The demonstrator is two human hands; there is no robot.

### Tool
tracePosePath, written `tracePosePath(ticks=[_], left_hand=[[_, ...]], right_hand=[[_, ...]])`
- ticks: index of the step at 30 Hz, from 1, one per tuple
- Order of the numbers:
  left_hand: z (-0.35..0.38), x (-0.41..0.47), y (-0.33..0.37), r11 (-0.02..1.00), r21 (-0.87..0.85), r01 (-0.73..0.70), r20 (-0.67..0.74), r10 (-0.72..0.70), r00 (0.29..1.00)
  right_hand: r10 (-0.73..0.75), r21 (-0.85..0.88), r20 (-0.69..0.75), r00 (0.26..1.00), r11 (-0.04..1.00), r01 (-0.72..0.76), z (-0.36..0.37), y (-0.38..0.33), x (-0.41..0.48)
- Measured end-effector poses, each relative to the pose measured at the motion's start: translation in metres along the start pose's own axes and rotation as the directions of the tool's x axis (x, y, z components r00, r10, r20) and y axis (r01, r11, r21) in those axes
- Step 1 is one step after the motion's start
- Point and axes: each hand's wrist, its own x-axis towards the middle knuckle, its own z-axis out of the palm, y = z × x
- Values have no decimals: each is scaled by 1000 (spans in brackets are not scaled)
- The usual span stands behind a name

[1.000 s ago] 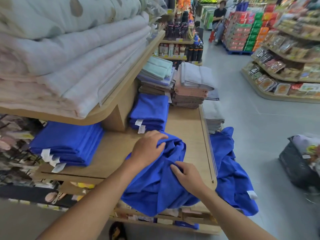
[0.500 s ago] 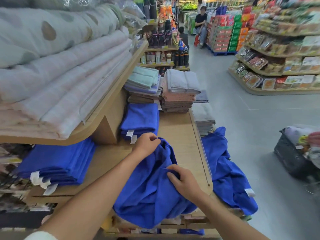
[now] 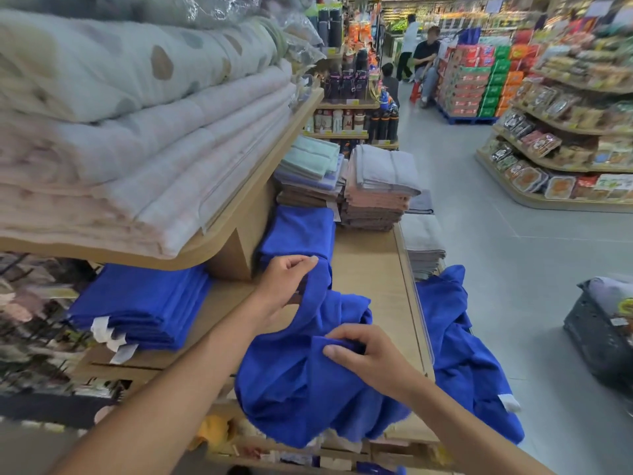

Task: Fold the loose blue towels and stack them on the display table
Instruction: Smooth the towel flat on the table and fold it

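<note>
A loose blue towel point(image 3: 301, 378) lies bunched at the front of the wooden display table point(image 3: 370, 269), with part of it drooping over the near edge. The left hand point(image 3: 284, 282) pinches a raised edge between thumb and curled fingers, and the right hand point(image 3: 366, 358) clamps a bunched fold nearer the body. 1 folded blue stack point(image 3: 298, 234) sits just behind and a larger blue stack point(image 3: 144, 303) lies to the left. A 2nd loose towel point(image 3: 459, 354) hangs off the table's right side. Likely risks are mismatched edges giving a crooked fold, and overhanging weight dragging either towel to the floor.
</note>
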Motion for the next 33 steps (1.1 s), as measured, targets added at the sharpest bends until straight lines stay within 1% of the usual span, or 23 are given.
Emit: tracePosePath(ticks=[1,3,5,7,10,13,15,17,18,20,23,25,27,29,33], left_hand=[[1,-7,2,999,-32,17,24,-16,1000],[2,-22,4,997,-66,41,90,-35,995],[5,-36,6,996,-80,30,176,-16,984],[7,-46,7,998,-65,5,192,8,981],[10,-54,9,997,-47,-67,121,72,990],[9,-61,14,989,-52,-138,106,143,984],[9,-66,24,982,-9,-191,115,191,975],[9,-67,34,960,66,-273,102,266,959],[9,-67,40,947,103,-305,91,296,951],[7,-65,55,924,151,-352,107,339,935],[3,-64,84,873,216,-438,196,401,895],[1,-62,108,837,238,-492,253,435,864],[0,-60,134,805,248,-539,277,474,836],[0,-58,161,768,266,-582,274,519,810],[-1,-54,213,684,320,-655,247,608,755]], right_hand=[[-37,53,-37,999,998,39,-1,-14,4],[-86,129,-170,982,986,109,-3,-34,15],[-70,154,-298,952,981,120,-7,-44,26],[-43,155,-376,926,982,108,-8,-46,33],[-32,106,-448,893,990,89,-4,-46,36],[-35,68,-497,867,995,79,-4,-46,40],[-19,72,-506,862,995,64,-6,-48,41],[-5,85,-507,862,995,56,-10,-54,43],[-25,65,-511,860,996,68,-13,-58,45],[-95,21,-472,877,993,118,-24,-68,50],[-187,39,-307,933,977,209,-47,-91,58],[-235,31,-224,946,968,248,-65,-111,63],[-276,21,-140,951,959,281,-83,-131,70],[-288,-1,-57,956,958,288,-99,-151,76],[-268,-72,18,963,961,269,-120,-185,81]])
